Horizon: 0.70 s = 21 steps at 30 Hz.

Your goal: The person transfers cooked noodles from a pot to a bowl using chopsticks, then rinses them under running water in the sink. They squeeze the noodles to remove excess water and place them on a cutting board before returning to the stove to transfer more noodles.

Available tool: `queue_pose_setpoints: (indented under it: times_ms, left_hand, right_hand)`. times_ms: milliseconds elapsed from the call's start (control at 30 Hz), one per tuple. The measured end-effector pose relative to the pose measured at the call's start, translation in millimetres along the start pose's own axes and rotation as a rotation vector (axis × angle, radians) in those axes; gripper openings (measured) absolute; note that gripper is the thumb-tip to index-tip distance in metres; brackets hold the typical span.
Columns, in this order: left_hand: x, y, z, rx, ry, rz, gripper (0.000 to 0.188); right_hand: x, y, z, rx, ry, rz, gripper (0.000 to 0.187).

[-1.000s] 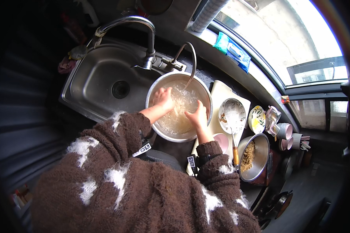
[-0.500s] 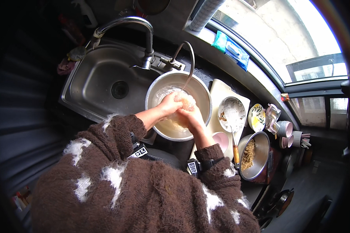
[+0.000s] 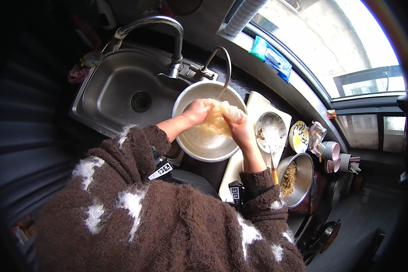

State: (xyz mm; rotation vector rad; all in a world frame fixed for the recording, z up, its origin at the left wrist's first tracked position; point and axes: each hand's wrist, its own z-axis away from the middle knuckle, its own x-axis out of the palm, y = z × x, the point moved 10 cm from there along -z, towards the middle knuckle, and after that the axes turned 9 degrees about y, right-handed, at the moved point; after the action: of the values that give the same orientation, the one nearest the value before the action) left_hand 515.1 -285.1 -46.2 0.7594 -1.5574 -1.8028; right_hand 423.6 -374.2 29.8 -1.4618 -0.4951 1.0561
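Both hands are closed on a thin, translucent, yellowish sheet (image 3: 218, 120), which stretches between them over a large metal bowl (image 3: 190, 153). My left hand (image 3: 197, 111) pinches its left side and my right hand (image 3: 239, 124) grips its right side. The material is soft and wrinkled; I cannot tell exactly what it is. Lower in the bowl lies cloudy liquid, partly hidden by the sheet. A slim curved tap (image 3: 225, 61) ends just above the hands, with a thin stream of water from its tip.
Left of the bowl is a steel sink (image 3: 118, 86) with a tall faucet (image 3: 180, 43). To the right, a cutting board (image 3: 257, 100) bears a patterned bowl with a perforated ladle (image 3: 271, 127). Nearby stand a metal bowl (image 3: 306, 181) of brown crumbly food, a patterned plate (image 3: 299, 136) and stacked cups (image 3: 331, 149).
My hands have moved apart from a bunched grip, the right one going further right. The sheet, crumpled between them before, is now spread out and lifted.
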Motion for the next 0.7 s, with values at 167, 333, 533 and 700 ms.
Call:
queue_pose_setpoints:
  times_ms: [167, 333, 533, 700]
  left_hand:
    - [-16, -44, -6, -0.257, 0.001, -0.122, 0.023]
    - [-15, -64, -8, -0.309, 0.040, -0.124, 0.024]
    - [-32, -50, 3, -0.235, 0.096, -0.762, 0.053]
    - [13, -21, 27, 0.075, -0.121, -1.140, 0.076]
  right_hand:
    - [-17, -17, 7, -0.085, 0.070, 0.086, 0.023]
    - [17, -12, 14, -0.270, -0.028, 0.220, 0.037]
    - [52, 35, 34, -0.335, -0.329, 0.498, 0.025]
    - [31, 59, 18, -0.322, -0.187, 0.714, 0.043]
